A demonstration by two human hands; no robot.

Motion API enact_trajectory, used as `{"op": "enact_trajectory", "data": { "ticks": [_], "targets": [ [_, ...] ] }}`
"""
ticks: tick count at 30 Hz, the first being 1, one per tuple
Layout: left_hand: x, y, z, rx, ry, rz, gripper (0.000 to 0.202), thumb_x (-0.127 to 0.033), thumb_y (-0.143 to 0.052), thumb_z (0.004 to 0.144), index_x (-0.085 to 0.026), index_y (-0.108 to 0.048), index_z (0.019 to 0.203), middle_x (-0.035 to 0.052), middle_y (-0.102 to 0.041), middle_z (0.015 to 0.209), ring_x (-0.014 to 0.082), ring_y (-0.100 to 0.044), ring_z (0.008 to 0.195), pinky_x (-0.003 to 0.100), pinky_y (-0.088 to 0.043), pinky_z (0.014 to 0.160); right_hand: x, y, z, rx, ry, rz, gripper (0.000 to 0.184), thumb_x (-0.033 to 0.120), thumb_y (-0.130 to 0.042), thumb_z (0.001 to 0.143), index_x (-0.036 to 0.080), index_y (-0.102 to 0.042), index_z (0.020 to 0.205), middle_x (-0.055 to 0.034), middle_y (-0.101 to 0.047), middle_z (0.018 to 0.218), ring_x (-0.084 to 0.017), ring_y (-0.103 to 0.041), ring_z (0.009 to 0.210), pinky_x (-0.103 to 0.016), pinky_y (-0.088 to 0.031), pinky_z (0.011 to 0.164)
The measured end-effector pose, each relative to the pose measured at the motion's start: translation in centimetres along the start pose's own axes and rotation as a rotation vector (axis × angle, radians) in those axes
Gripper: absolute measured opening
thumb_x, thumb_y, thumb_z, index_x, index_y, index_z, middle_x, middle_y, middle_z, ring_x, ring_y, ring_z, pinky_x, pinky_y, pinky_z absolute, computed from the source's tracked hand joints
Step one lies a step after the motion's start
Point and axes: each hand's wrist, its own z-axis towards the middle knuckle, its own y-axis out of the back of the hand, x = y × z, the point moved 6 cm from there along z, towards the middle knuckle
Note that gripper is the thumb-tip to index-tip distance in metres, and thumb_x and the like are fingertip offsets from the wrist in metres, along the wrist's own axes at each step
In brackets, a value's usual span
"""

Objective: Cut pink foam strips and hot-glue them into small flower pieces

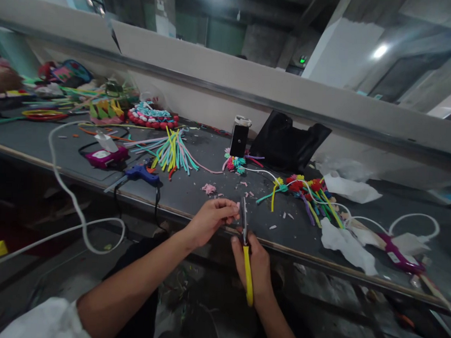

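My right hand (257, 266) is closed around yellow-handled scissors (245, 253) whose dark blades point up over the table's front edge. My left hand (212, 218) pinches something small and pale beside the blades; I cannot make out what it is. Small pink scraps (209, 188) lie on the dark tabletop (195, 187) just beyond my hands. A bunch of colourful pipe-cleaner flowers (306, 191) lies to the right of my hands.
A blue glue gun (142, 174) and a pink device (105, 157) lie to the left, with a white cable (72, 198) hanging off the edge. A fan of coloured pipe cleaners (172, 152), a propped phone (239, 140), a black bag (285, 141) and white paper (346, 242) are about.
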Motion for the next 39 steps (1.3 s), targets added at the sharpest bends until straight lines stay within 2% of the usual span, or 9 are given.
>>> {"op": "enact_trajectory", "data": {
  "ticks": [8, 16, 32, 39],
  "targets": [
    [0.1, 0.4, -0.4, -0.047, -0.002, 0.075, 0.016, -0.027, -0.074, 0.068, -0.013, -0.066, 0.069, 0.0011, -0.063, 0.064, 0.0064, -0.047, 0.052, 0.02, -0.034, 0.054, 0.2, -0.6, -0.1, 0.015, 0.02, -0.094, 0.019, 0.031, -0.05, 0.087, 0.02, -0.064, 0.095, -0.0042, -0.071, 0.083, -0.018, -0.066, 0.071, -0.025, -0.048, 0.068],
    [0.5, 0.1, -0.4, -0.067, -0.009, 0.098, 0.016, -0.026, -0.071, 0.067, -0.012, -0.066, 0.069, 0.0007, -0.062, 0.061, 0.0066, -0.047, 0.051, 0.02, -0.034, 0.053, -0.3, -1.0, -0.2, -0.007, -0.001, -0.045, 0.02, 0.033, -0.051, 0.088, 0.019, -0.064, 0.096, -0.0066, -0.073, 0.088, -0.018, -0.069, 0.074, -0.023, -0.048, 0.066],
    [0.9, -0.6, -0.4, -0.083, -0.021, 0.114, 0.015, -0.026, -0.069, 0.067, -0.012, -0.064, 0.066, -0.0008, -0.059, 0.058, 0.0064, -0.046, 0.05, 0.02, -0.034, 0.053, -0.6, -1.3, -0.3, -0.021, -0.078, 0.024, 0.028, 0.038, -0.043, 0.093, 0.019, -0.063, 0.088, -0.0057, -0.07, 0.076, -0.017, -0.063, 0.064, -0.023, -0.044, 0.062],
    [0.4, -1.0, -0.8, -0.099, -0.067, 0.178, 0.013, -0.024, -0.067, 0.067, -0.012, -0.061, 0.065, -0.0008, -0.058, 0.056, 0.0074, -0.046, 0.051, 0.02, -0.034, 0.053, -0.6, -1.5, -0.1, 0.001, -0.076, 0.058, 0.026, 0.039, -0.048, 0.091, 0.018, -0.062, 0.093, -0.0081, -0.072, 0.083, -0.019, -0.066, 0.07, -0.025, -0.045, 0.064]
  ]
}}
